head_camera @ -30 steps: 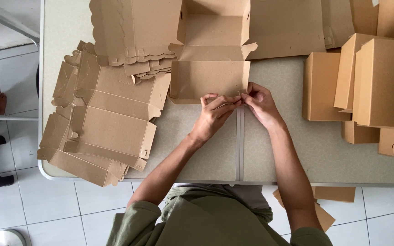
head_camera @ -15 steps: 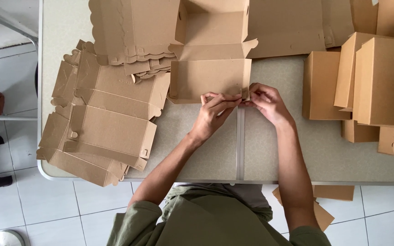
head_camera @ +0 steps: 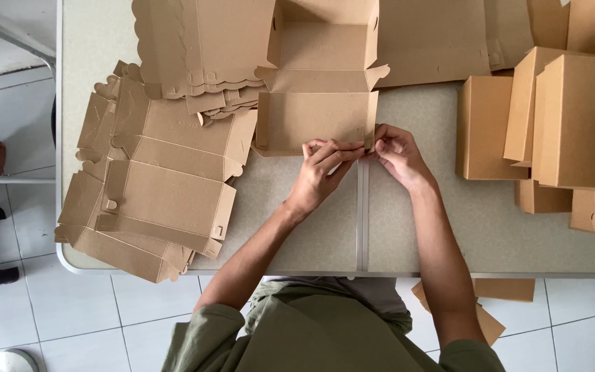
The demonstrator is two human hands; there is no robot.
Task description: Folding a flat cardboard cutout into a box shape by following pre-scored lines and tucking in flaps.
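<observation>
The half-folded cardboard box (head_camera: 318,103) lies open on the grey desk (head_camera: 311,220), directly ahead of the person, with its near flap facing the body. The left hand (head_camera: 321,172) pinches the lower edge of that flap, fingers narrow and closed on the cardboard. The right hand (head_camera: 394,153) grips the flap's lower right corner, fingers likewise closed on it. The two hands sit just beside each other. A stack of flat box blanks (head_camera: 153,186) lies to the left of the box, partly overhanging the desk edge. Assembled boxes (head_camera: 573,124) stand to the right, well apart from the hands. Loose cardboard pieces (head_camera: 504,289) lie on the tiled floor
</observation>
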